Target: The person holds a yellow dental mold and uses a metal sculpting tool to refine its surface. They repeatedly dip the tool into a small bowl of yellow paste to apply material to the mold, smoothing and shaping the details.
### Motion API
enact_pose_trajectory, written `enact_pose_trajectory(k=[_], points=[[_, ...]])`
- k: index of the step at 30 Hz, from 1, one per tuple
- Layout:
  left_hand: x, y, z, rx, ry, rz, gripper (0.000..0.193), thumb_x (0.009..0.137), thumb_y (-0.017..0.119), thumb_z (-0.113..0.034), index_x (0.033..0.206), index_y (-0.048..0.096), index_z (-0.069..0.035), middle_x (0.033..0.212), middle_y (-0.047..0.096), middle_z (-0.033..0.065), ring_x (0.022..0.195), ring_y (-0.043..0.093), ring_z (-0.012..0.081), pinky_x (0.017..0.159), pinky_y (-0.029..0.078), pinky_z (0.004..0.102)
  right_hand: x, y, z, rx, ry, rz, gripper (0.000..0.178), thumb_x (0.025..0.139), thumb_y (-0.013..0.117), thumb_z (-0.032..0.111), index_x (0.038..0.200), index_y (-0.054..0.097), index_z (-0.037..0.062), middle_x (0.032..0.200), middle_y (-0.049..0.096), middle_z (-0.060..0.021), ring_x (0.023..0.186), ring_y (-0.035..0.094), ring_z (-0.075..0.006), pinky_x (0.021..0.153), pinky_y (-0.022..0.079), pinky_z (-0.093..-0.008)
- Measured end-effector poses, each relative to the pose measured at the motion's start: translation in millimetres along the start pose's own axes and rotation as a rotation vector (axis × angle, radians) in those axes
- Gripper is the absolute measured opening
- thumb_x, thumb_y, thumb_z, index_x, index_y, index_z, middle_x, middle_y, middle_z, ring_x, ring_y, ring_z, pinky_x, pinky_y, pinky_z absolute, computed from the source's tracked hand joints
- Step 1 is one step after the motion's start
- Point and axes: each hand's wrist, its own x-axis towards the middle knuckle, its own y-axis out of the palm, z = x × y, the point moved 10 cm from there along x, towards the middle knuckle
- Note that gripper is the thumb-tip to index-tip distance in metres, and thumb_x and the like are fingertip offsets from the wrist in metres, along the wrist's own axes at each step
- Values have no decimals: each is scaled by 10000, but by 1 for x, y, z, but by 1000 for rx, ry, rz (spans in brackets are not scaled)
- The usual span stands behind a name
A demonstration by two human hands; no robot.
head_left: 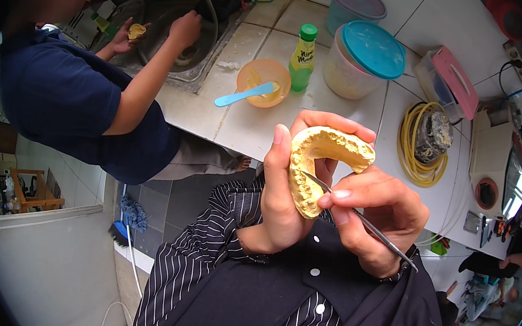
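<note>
My left hand is wrapped round a yellow plaster dental cast, a horseshoe-shaped arch with tooth forms along it. The thumb lies along its left side and the fingers curl behind its top. In my right hand is a thin metal carving tool, pinched like a pen. Its pointed tip touches the row of teeth on the inner left part of the arch. Both hands are raised in front of my chest, close to the counter's edge.
On the tiled counter stand an orange bowl with a blue spatula, a green bottle, a teal-lidded tub and a coiled yellow hose. At left a person in navy works over the sink, holding a small yellow piece.
</note>
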Motion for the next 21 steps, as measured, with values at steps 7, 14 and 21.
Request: enact_pose_trajectory(k=[7,14,21], points=[[0,0,1,9,-10,-7,619,964,151,-527,1103,454,-5,1101,541,190,1003,532,199,931,390,339,-1,0,-5,65,84,9,215,746,598,-114,945,630,-40,875,675,-140,845,657,-187,800,492,-292],[3,1,2,40,-23,-5,620,964,151,-527,1107,451,-4,1101,541,191,988,539,197,923,399,334,-1,-4,-8,132,101,-19,204,766,607,-105,956,627,-34,865,680,-136,869,653,-190,835,486,-302],[4,3,6,20,-41,-12,619,966,141,-518,1110,449,-1,1102,541,190,973,545,196,909,410,334,0,-8,-12,127,138,-13,187,767,618,-97,942,633,-33,863,681,-135,871,655,-187,841,487,-306]])
